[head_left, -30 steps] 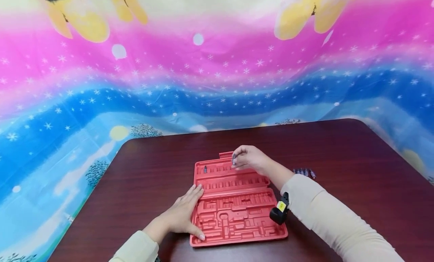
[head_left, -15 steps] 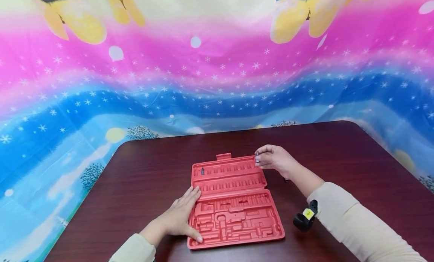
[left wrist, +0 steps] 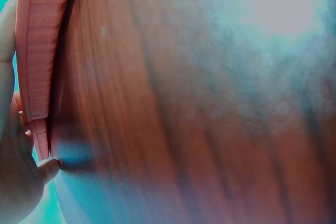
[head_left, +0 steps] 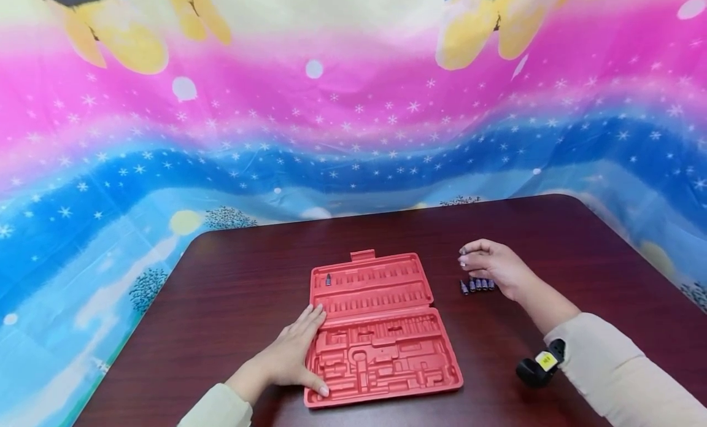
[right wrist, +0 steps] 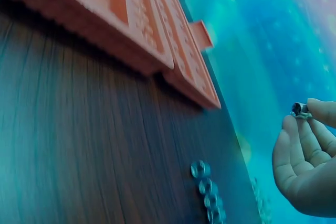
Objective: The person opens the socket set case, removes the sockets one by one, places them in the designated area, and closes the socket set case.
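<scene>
A red plastic socket case point(head_left: 386, 347) lies opened flat on the table, its slotted lid on the far side. In the lid's upper left slot sits one dark bit socket point(head_left: 328, 280). My left hand point(head_left: 289, 353) rests on the case's left edge, fingers straight and thumb on the near left corner. To the right of the case, my right hand point(head_left: 494, 264) is raised just above a row of several bit sockets point(head_left: 477, 285). Between thumb and fingertips it pinches a small metal socket point(right wrist: 300, 109), whose hollow end shows in the right wrist view.
The dark wooden table point(head_left: 265, 261) extends around the case. A patterned curtain point(head_left: 353, 138) hangs behind the table's far edge. A latch tab point(head_left: 362, 255) sticks out from the lid's far side.
My right hand has moved right, from above the lid to over the row of sockets, still pinching the small socket. My left hand stays on the case edge.
</scene>
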The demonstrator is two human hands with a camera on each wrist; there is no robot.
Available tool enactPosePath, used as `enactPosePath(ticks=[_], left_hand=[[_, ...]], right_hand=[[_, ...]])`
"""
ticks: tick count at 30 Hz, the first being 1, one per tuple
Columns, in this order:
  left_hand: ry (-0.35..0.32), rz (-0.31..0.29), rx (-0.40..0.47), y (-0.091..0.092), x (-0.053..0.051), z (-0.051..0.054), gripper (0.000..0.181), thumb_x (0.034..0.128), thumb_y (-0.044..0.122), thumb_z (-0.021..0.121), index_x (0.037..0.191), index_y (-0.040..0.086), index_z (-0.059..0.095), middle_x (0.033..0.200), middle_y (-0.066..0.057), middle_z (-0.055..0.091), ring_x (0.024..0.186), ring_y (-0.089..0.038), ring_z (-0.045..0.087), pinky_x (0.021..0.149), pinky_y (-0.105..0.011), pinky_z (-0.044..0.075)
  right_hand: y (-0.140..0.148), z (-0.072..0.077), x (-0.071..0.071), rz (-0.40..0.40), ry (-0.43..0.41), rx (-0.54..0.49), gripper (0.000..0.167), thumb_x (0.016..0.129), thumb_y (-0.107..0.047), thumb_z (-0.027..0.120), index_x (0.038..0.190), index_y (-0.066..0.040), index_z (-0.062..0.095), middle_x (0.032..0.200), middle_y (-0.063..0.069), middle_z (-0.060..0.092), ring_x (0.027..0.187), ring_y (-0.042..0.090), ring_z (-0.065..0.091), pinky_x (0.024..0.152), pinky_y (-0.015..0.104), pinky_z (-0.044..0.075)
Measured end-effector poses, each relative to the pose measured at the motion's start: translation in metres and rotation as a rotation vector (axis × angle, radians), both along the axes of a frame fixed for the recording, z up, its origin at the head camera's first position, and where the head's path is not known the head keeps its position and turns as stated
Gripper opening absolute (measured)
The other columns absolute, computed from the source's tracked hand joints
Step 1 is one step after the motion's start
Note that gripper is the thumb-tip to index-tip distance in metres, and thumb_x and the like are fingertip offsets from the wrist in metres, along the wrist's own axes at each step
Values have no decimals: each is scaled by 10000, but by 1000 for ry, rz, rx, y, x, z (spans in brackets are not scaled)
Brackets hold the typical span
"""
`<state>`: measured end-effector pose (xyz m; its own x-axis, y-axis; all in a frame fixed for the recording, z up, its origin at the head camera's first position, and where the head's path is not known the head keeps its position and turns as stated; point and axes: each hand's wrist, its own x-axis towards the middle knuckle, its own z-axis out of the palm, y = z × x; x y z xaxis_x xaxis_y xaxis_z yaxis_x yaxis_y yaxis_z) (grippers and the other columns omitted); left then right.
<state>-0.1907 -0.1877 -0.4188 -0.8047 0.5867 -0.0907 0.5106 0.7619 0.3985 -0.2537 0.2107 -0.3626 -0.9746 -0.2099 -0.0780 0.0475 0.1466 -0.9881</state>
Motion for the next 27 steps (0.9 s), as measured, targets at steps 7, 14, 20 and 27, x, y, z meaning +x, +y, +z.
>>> enactPosePath(ticks=[7,14,20,27], left_hand=[[1,1,15,0,0,0,1208,488,704,613,1367,14,154,1426,-125,93,1289,-272,20,938,-529,185],[6,-1,14,0,1,-1,1206,487,706,612,1364,10,164,1423,-128,107,1288,-270,24,936,-528,189],[1,8,17,-1,1,-3,1216,481,712,611,1370,22,152,1428,-116,93,1290,-256,17,940,-523,185],[-1,9,8,-1,0,-4,1221,478,729,592,1374,32,144,1431,-104,79,1292,-248,6,946,-514,181]], right_hand=[[33,-4,5,-14,-21,120,386,855,-179,536,1084,104,407,938,49,565,837,119,566,770,340,439],[62,-14,6,-36,-47,255,425,870,-186,510,1130,125,384,998,122,549,853,147,562,763,332,446],[74,-25,3,-28,-89,333,345,861,-141,504,1054,133,422,916,84,589,827,199,582,738,356,452],[82,-34,1,-48,-158,416,243,822,-97,523,951,104,484,808,29,598,749,164,569,687,358,456]])
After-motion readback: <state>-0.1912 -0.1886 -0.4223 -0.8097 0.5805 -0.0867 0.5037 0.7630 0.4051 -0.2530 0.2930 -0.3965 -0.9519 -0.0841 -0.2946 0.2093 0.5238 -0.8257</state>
